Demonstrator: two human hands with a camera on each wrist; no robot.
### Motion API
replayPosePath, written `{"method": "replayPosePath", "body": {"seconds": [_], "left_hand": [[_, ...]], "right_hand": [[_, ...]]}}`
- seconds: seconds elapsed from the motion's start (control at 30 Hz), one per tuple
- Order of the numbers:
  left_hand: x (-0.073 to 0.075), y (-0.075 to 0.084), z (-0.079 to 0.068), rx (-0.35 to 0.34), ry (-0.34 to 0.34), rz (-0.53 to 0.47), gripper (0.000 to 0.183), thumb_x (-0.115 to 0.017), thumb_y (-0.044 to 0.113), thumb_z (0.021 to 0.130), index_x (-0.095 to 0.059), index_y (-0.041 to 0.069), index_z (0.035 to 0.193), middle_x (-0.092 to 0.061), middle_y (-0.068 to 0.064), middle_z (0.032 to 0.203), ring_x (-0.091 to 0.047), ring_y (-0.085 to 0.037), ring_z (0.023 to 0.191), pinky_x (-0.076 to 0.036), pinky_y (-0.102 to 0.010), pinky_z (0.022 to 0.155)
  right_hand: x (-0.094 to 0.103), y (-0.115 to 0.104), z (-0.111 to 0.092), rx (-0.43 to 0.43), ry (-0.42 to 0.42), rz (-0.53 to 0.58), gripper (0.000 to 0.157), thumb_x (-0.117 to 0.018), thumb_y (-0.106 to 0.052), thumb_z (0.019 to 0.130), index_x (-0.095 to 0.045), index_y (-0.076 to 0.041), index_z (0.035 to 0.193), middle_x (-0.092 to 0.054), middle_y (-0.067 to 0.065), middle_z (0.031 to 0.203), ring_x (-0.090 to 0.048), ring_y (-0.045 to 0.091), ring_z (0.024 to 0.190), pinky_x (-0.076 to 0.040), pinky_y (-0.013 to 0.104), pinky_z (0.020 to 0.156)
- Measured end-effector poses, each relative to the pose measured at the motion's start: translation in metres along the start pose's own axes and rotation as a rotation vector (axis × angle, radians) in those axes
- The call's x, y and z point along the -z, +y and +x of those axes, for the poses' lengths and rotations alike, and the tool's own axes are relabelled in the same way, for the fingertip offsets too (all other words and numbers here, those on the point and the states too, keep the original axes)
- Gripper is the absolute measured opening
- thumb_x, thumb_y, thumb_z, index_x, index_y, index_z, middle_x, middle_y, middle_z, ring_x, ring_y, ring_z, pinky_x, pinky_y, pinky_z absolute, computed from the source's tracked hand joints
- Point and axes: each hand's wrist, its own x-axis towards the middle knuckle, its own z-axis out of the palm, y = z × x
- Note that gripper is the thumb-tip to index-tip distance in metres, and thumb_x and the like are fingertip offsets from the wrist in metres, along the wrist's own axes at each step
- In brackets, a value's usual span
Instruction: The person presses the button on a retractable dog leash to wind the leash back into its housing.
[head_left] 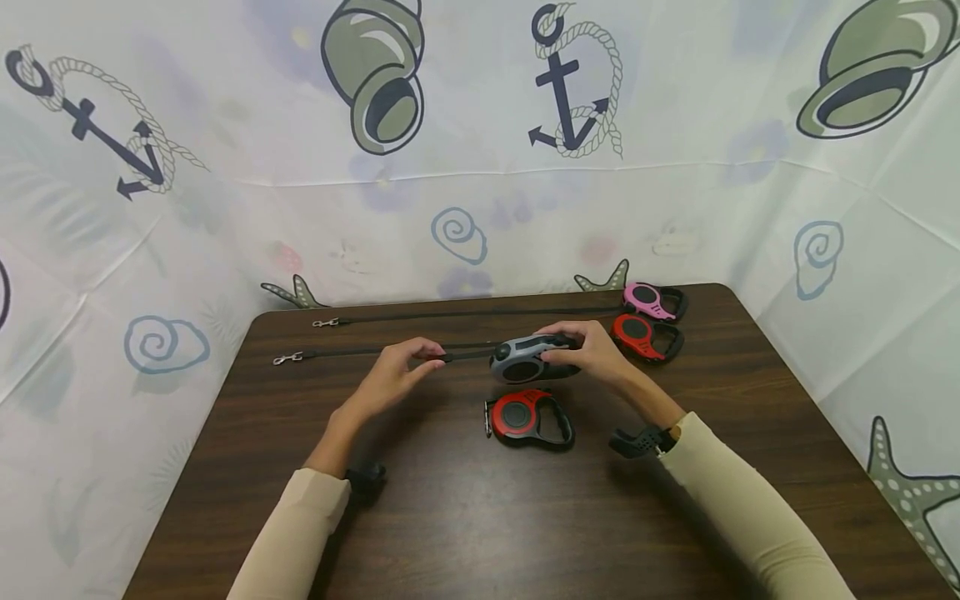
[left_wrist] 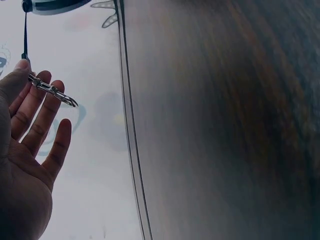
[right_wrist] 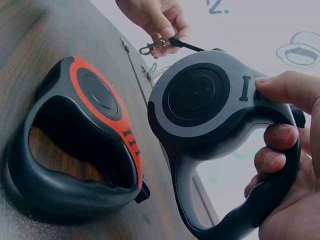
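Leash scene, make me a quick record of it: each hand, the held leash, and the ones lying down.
Left hand: pinches the strap end beside the metal clip
Right hand: grips the gray leash by its handle
Gray strap: partly out, spanning between the hands
Near red leash: on the table, its clip at the casing
Far red leash: far right, strap extended leftward
Pink leash: behind the far red one, strap also extended leftward

Wood-grain table (head_left: 480,517) with pale printed cloth (head_left: 480,133)

Behind the table — anchors (head_left: 562,96) and blue spirals (head_left: 456,229); to its right — a starfish (head_left: 911,492).
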Motion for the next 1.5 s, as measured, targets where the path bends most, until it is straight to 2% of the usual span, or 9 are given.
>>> {"method": "replayPosePath", "body": {"seconds": [0.37, 0.8, 1.0, 1.2, 1.3, 1.5], "left_hand": [[-0.010, 0.007, 0.005, -0.020, 0.021, -0.049, 0.019, -0.076, 0.001, 0.095, -0.071, 0.000, 0.114, -0.078, -0.011, 0.106, -0.074, -0.027, 0.100, -0.059, -0.054, 0.088], [-0.025, 0.016, 0.015, -0.036, 0.037, -0.078, 0.019, -0.077, 0.001, 0.095, -0.072, 0.001, 0.113, -0.077, -0.010, 0.104, -0.073, -0.024, 0.096, -0.059, -0.053, 0.086], [-0.031, 0.018, 0.017, -0.067, 0.067, -0.084, 0.020, -0.079, -0.002, 0.093, -0.072, 0.000, 0.111, -0.077, -0.010, 0.101, -0.072, -0.024, 0.093, -0.058, -0.055, 0.084], [-0.036, 0.017, 0.017, -0.047, 0.094, -0.075, 0.019, -0.079, -0.001, 0.092, -0.073, 0.002, 0.110, -0.077, -0.008, 0.096, -0.071, -0.020, 0.088, -0.057, -0.058, 0.082], [-0.037, 0.017, 0.017, -0.037, 0.090, -0.084, 0.018, -0.080, 0.002, 0.093, -0.073, 0.003, 0.110, -0.077, -0.007, 0.096, -0.073, -0.020, 0.088, -0.058, -0.055, 0.079], [-0.040, 0.015, 0.017, 0.020, 0.083, -0.138, 0.019, -0.080, 0.007, 0.094, -0.074, 0.003, 0.111, -0.079, -0.008, 0.099, -0.076, -0.023, 0.086, -0.062, -0.038, 0.078]], "right_hand": [[-0.007, 0.001, 0.005, 0.007, -0.005, 0.016, 0.039, -0.080, -0.008, 0.092, -0.073, -0.003, 0.130, -0.077, 0.014, 0.108, -0.070, 0.020, 0.088, -0.056, 0.028, 0.076], [-0.019, 0.002, 0.012, 0.003, -0.010, 0.040, 0.039, -0.080, -0.006, 0.092, -0.073, -0.001, 0.130, -0.078, 0.010, 0.105, -0.070, 0.018, 0.087, -0.057, 0.028, 0.077], [-0.023, 0.002, 0.014, 0.011, -0.015, 0.057, 0.039, -0.078, -0.004, 0.093, -0.071, 0.003, 0.130, -0.078, 0.015, 0.103, -0.070, 0.016, 0.084, -0.058, 0.029, 0.077], [-0.025, 0.002, 0.015, -0.003, -0.020, 0.068, 0.039, -0.078, -0.004, 0.093, -0.071, 0.002, 0.131, -0.077, 0.017, 0.106, -0.070, 0.017, 0.086, -0.058, 0.028, 0.078], [-0.025, 0.003, 0.015, -0.010, -0.017, 0.068, 0.039, -0.079, -0.006, 0.093, -0.072, 0.001, 0.131, -0.076, 0.016, 0.108, -0.070, 0.019, 0.087, -0.058, 0.027, 0.078], [-0.024, 0.006, 0.021, -0.028, -0.013, 0.069, 0.038, -0.080, -0.008, 0.093, -0.073, -0.001, 0.130, -0.076, 0.014, 0.111, -0.070, 0.021, 0.090, -0.058, 0.029, 0.082]]}}
